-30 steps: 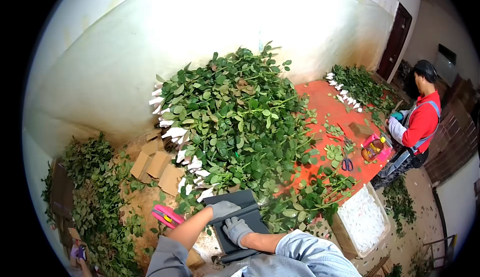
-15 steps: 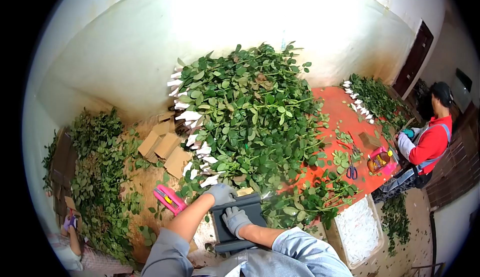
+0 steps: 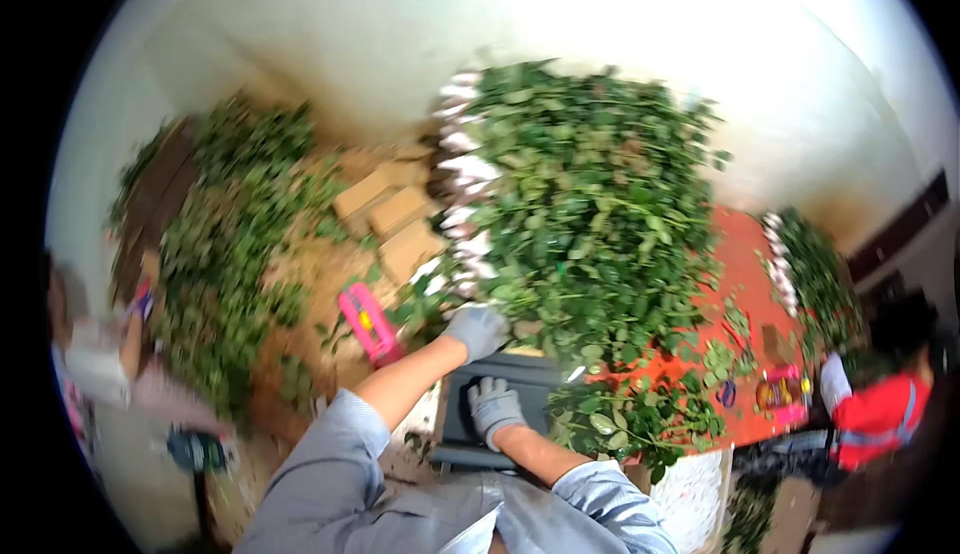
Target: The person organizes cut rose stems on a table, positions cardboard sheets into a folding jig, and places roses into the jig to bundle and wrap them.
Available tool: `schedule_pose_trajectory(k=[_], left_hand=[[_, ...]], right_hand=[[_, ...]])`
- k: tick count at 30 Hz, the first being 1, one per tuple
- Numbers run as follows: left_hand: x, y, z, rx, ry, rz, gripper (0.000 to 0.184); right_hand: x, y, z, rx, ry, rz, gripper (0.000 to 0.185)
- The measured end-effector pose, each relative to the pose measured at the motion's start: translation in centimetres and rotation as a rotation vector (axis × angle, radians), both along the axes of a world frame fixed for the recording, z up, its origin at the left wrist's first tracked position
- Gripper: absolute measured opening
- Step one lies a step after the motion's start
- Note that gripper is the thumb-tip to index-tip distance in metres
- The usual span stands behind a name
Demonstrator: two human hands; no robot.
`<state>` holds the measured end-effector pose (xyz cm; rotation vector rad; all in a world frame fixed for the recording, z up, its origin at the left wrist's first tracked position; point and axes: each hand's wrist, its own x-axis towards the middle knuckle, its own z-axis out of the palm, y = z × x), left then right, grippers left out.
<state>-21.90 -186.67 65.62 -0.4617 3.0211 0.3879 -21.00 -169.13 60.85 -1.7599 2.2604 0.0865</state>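
Brightly lit, brown-stained pale wall point(image 3: 400, 34)

Amber bottle point(image 3: 780, 394), blue-handled scissors point(image 3: 727, 392) on red tabletop point(image 3: 742, 259); person in red point(image 3: 880, 412) nearby; dark door point(image 3: 902, 224) beyond.

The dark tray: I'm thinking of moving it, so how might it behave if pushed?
The tray is probably stiff, as its edges look straight with the right hand resting on it. It seems unlikely to roll, given its broad, angular shape. Its smooth-looking face might be somewhat slippery to grip.
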Motion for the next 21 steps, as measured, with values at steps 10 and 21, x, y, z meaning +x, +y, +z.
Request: schedule_pose_trajectory(k=[10,21], left_hand=[[20.1,1.0,0.2,0.035,0.544,0.764,0.029],[28.0,3.1,-5.5,0.222,-0.136,1.143,0.118]], right_hand=[[0.0,-0.5,-0.2,0.105,0.024,0.05,0.042],[0.2,-0.3,0.4,0.126,0.057,0.041,0.048]])
